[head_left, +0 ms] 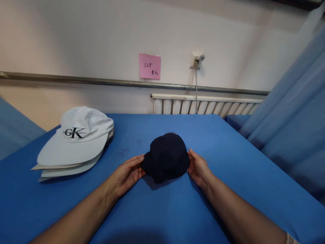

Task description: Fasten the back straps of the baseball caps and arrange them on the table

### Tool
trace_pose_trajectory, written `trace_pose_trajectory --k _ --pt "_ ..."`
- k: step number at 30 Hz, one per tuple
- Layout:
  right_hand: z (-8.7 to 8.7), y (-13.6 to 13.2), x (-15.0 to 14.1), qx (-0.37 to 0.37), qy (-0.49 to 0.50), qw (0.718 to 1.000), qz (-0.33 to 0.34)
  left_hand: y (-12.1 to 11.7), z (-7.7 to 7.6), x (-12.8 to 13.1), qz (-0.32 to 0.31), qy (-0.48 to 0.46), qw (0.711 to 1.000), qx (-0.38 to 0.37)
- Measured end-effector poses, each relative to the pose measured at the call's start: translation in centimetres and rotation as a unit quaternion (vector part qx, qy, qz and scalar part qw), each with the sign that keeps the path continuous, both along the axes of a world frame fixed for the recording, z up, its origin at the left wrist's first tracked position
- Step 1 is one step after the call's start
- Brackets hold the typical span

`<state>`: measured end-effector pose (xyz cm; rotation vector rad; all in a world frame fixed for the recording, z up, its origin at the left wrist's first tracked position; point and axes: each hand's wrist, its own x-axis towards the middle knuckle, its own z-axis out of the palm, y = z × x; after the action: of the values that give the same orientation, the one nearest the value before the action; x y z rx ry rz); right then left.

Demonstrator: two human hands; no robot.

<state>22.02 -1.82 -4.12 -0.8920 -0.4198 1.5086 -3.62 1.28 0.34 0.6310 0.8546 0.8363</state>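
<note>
A black cap (167, 157) is held between my two hands over the middle of the blue table (162, 217), its brim toward the left. My left hand (128, 174) grips the brim, thumb on top and fingers curled beneath. On the opposite side, my right hand (199, 167) is closed on the cap's edge, with its fingers partly hidden behind the fabric. To the left lies a stack of caps; the top one is a white cap (76, 145) with dark letters on its front, and the brims of several others show under it.
Behind the table, a metal rail (101, 81) runs along the wall above a white radiator (208, 105). A pink note (149, 66) is stuck to the wall beside a socket (196, 61) with a hanging cord. A blue curtain (291, 112) hangs at the right.
</note>
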Motion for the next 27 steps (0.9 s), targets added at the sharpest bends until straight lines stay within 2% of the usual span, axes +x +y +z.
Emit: trace_pose_trajectory --k 2,4,6,7,9,11,13,15,18,20,24,25,27 --pt "-0.1 0.1 0.2 -0.002 -0.062 0.996 -0.067 -0.3 -0.4 0.2 0.009 0.04 0.999 0.025" --pt "0.4 -0.2 0.3 0.028 -0.138 0.977 -0.161 -0.5 -0.8 0.3 0.025 0.069 0.996 0.046" --pt "1.3 -0.8 0.0 0.093 -0.238 0.94 -0.226 -0.7 -1.1 0.5 0.035 0.071 0.995 0.059" --pt "1.8 -1.3 -0.3 0.135 -0.297 0.916 -0.235 -0.7 -1.1 0.5 0.034 0.062 0.996 0.06" --pt "2.8 -2.2 -0.9 0.213 -0.41 0.862 -0.207 -0.7 -0.9 0.7 0.028 0.036 0.998 0.053" --pt "3.3 -3.0 -1.5 0.256 -0.491 0.816 -0.164 -0.7 -0.7 0.8 0.022 0.014 0.999 0.047" --pt "3.4 -3.3 -1.8 0.264 -0.544 0.786 -0.13 -0.7 -0.5 0.9 0.016 -0.004 0.999 0.044" --pt "3.3 -3.3 -1.9 0.26 -0.573 0.77 -0.103 -0.7 -0.4 0.9 0.009 -0.018 0.999 0.039" --pt "3.1 -3.0 -1.7 0.266 -0.566 0.775 -0.09 -0.7 -0.7 0.8 0.011 -0.014 0.999 0.033" --pt "3.2 -2.9 -1.4 0.271 -0.522 0.802 -0.108 -0.6 -0.9 0.8 0.028 -0.002 0.999 0.037" --pt "3.1 -2.1 -0.6 0.239 -0.378 0.885 -0.13 -0.3 -0.9 0.5 0.024 -0.006 1.0 0.018" --pt "3.0 -1.9 -0.4 0.23 -0.36 0.895 -0.128 -0.3 -0.9 0.5 0.014 -0.004 1.0 0.009" --pt "2.8 -1.6 -0.2 0.228 -0.365 0.894 -0.125 -0.3 -0.8 0.5 0.021 0.018 1.0 0.011"
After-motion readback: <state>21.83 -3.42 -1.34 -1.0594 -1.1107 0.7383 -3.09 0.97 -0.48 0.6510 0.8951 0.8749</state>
